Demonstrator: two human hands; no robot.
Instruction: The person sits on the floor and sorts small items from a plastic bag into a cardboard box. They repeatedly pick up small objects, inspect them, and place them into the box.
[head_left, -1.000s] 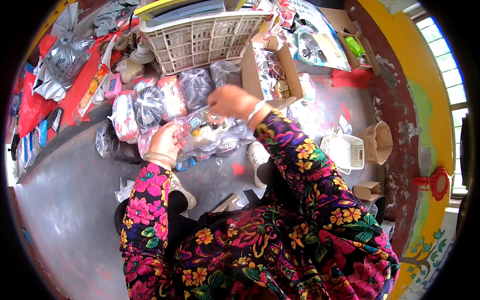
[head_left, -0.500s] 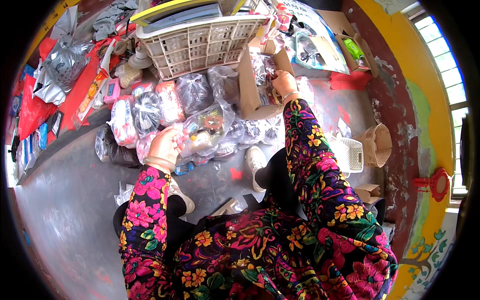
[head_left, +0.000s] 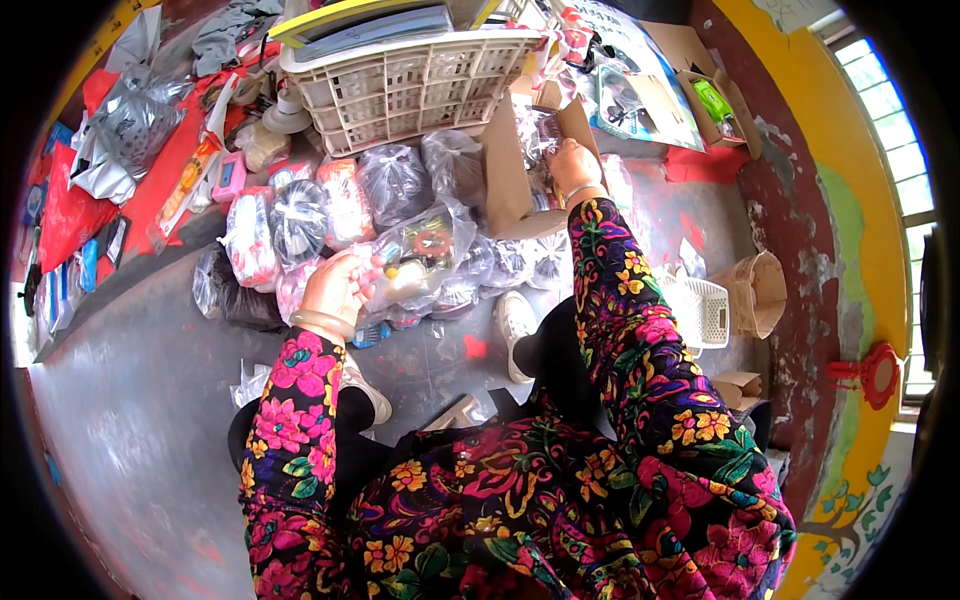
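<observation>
My left hand (head_left: 338, 282) is closed on the edge of a clear plastic bag (head_left: 412, 270). Small mixed items show through the bag, among them something reddish-brown and something pale. My right hand (head_left: 576, 168) reaches into an open cardboard box (head_left: 512, 190) that holds small plastic-wrapped pieces. Its fingers are curled down among those pieces, and what they grip, if anything, is hidden. Around the clear bag lie several other filled bags, including a dark one (head_left: 393, 186) and a red-and-white one (head_left: 345, 205).
Behind the bags stands a large beige plastic crate (head_left: 400, 95). A white basket (head_left: 702, 312) and a tan woven basket (head_left: 757, 292) sit to the right, by the wall. Silver and red wrappings (head_left: 140, 125) cover the floor at far left. My shoes (head_left: 515, 335) stand close to the bags.
My right hand has gone slightly lower into the cardboard box, its fingers now less visible. My left hand keeps its hold on the clear bag. The whole view has shifted a little.
</observation>
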